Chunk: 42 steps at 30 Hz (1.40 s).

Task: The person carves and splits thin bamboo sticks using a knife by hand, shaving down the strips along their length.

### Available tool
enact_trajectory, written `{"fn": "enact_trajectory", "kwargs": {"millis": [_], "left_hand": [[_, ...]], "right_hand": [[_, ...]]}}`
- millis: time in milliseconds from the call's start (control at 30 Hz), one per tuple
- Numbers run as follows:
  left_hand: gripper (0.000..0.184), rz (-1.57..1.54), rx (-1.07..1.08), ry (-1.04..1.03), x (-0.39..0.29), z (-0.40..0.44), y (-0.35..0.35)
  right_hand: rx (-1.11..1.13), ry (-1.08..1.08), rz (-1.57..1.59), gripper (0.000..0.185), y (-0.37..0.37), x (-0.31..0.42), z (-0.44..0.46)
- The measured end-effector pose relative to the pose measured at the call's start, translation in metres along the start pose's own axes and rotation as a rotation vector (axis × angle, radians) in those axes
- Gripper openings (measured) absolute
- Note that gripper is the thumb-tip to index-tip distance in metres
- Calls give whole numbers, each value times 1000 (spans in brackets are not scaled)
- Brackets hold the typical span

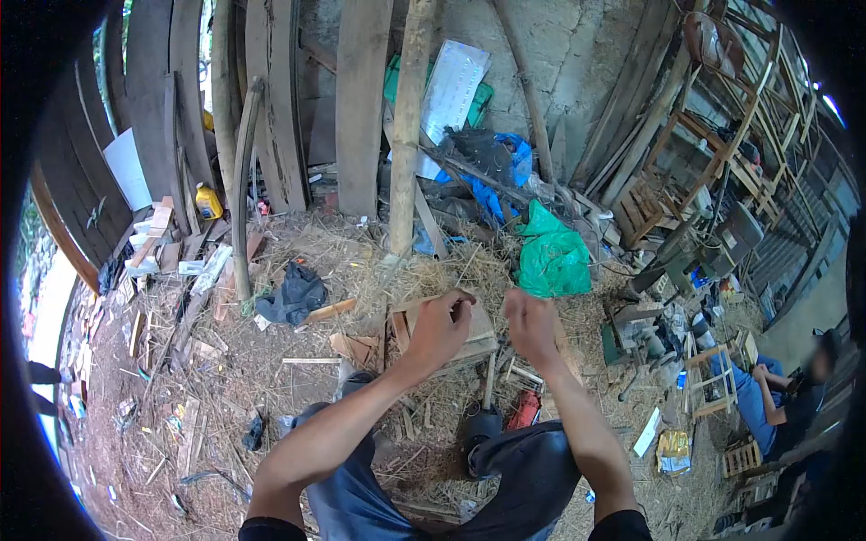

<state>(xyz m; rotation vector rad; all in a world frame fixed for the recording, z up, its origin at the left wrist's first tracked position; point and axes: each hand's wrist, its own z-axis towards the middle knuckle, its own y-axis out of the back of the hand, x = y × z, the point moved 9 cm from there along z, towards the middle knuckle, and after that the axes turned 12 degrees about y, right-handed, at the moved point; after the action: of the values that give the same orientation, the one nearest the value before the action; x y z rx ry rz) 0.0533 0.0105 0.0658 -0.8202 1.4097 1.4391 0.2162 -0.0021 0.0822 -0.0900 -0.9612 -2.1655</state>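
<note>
Both hands are raised above a small wooden piece [480, 326] with slats, which lies in front of my knees. My left hand [438, 326] is on the left with its fingers curled together; what it may hold is too small to make out. A short gap to the right, my right hand [530, 326] has its fingers bent inward, and any small thing in them is hidden. Below the hands a red object [524, 410] lies on the ground beside my shoe [483, 428].
A wooden post [405, 135] stands ahead. A green plastic bag [552, 257] lies beyond my right hand, a dark cloth [293, 295] to the left. Machinery [636, 334] and a seated person [780, 397] are at the right. Straw and wood scraps cover the ground.
</note>
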Motion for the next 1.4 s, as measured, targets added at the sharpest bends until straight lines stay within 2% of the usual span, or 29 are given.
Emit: {"fn": "enact_trajectory", "kwargs": {"millis": [33,100,167,233,267,333,467,533,667,767,800,867,900,967,1000,1033,1067,1100,1167,1400], "left_hand": [[19,-22,-47,-97,-8,-1,2],[19,-36,-27,-103,-10,-2,-3],[18,-50,-8,-106,-14,-7,-1],[19,-15,54,-61,-20,-12,0],[19,-15,55,-60,-18,-14,-1],[19,-107,94,-130,-20,-18,-3],[20,-50,8,-20,10,6,6],[21,-95,69,-43,10,11,1],[22,-39,105,-65,-5,1,-11],[20,-52,13,-140,-15,1,-2],[19,3,52,-79,-15,-1,-2],[19,61,92,-15,-12,-8,-6],[18,41,94,-56,-14,-14,-6],[18,25,78,-105,-18,-13,1],[18,47,61,-30,-8,-6,3],[17,68,50,49,4,-1,3],[17,64,47,53,10,2,0],[17,39,0,19,14,7,1],[17,17,-44,-16,10,8,2],[17,-15,31,-53,0,10,-6]], "right_hand": [[-1,-1,-1,20,-2,8,3],[185,28,-75,15,-21,19,7],[140,86,-62,18,-14,12,11],[1,-161,-100,21,4,-39,5],[1,-162,-100,21,9,-53,-1],[-73,-465,3,24,20,-89,-19],[-85,-395,2,25,22,-63,-19],[-48,55,24,24,9,-1,3],[110,111,-88,17,-13,13,9],[78,114,-153,20,-8,8,14],[74,115,-156,20,-6,-1,15],[33,-320,-321,25,15,-70,-3],[27,-322,-316,25,19,-88,-13],[-50,-507,-245,30,28,-128,-40],[-48,-495,-241,30,24,-123,-39],[-44,-372,-155,30,17,-105,-34],[-41,-254,-71,30,10,-87,-30],[-38,-252,-72,30,7,-70,-24],[93,-76,-87,26,-13,-16,-4],[140,45,-113,24,-26,-1,9]]}}
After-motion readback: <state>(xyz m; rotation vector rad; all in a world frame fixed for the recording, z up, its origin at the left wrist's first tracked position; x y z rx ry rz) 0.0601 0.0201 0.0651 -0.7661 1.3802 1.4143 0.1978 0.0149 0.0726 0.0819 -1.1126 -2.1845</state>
